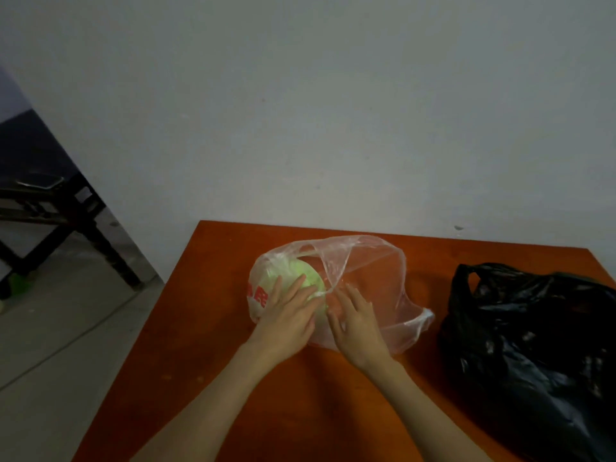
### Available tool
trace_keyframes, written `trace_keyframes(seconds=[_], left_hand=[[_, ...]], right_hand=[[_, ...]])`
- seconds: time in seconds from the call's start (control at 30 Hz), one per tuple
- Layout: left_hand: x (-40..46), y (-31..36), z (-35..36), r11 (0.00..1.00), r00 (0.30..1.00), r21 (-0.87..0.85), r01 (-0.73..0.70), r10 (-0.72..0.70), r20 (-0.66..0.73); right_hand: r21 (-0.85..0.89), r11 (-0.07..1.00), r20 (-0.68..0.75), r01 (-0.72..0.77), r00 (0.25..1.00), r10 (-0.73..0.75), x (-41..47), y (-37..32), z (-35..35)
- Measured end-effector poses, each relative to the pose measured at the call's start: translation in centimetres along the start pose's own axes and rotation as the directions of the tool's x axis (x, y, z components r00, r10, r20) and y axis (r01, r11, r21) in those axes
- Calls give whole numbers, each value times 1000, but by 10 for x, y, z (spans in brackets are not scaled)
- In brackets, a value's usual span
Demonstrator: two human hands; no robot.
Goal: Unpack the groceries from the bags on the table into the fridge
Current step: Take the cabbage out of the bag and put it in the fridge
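Two bags lay on the orange-brown table (206,328), one clear and one black. The clear plastic bag (366,261) carried red printed characters (256,296) on its left side, partly covered by a hand and too blurred to read; no other writing showed anywhere. Inside it sat one pale green, round item (305,273), probably a cabbage, near the bag's left end. The left hand (288,316) rested flat on the bag over that green item, fingers straight and spread, holding nothing. The right hand (358,323) lay just beside it on the bag's thin film, fingers mostly straight; a twisted strand of the bag ran between the two hands, but whether either fingertip pinched it could not be told. The black plastic bag (533,345) stood well apart at the table's right end, crumpled, its contents hidden. A dark bench (50,208) stood on the floor at left, against a plain wall.
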State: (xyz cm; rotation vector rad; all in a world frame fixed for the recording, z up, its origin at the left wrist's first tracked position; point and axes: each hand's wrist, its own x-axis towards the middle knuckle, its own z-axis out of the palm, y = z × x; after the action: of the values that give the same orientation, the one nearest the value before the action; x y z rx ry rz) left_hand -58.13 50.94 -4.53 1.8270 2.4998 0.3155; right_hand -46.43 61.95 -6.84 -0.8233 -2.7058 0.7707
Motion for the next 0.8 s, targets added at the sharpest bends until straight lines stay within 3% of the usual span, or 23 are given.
trace_keyframes(seconds=[0.07, 0.2, 0.27, 0.37, 0.43, 0.53, 0.63, 0.8], left_hand=[[17, -20, 5, 997, 989, 64, 53, -62, 137], [41, -66, 8, 982, 983, 116, 149, -160, 94], [51, -85, 6, 970, 959, 92, 224, -236, 155], [67, -106, 12, 931, 905, -63, 358, -330, 269], [72, -112, 17, 871, 883, -258, 419, -324, 340], [68, -108, 22, 656, 851, -557, 510, -289, 438], [61, -110, 25, 578, 873, -656, 486, -300, 384], [36, -114, 20, 554, 905, -717, 423, -296, 306]], right_hand=[[-79, 997, 62, 3, 998, 2, 2, 1, 8], [-183, 983, 107, -18, 993, 39, -2, 7, 22], [-170, 985, 97, -35, 994, 52, -1, 9, 29], [-115, 992, 93, -52, 994, 63, 9, 2, 34], [-66, 994, 89, -90, 991, 95, 23, -2, 37], [118, 967, 76, -228, 973, 220, 51, -12, 44], [230, 919, 118, -320, 947, 300, 73, -25, 50], [212, 942, 174, -260, 959, 226, 68, -40, 59]])
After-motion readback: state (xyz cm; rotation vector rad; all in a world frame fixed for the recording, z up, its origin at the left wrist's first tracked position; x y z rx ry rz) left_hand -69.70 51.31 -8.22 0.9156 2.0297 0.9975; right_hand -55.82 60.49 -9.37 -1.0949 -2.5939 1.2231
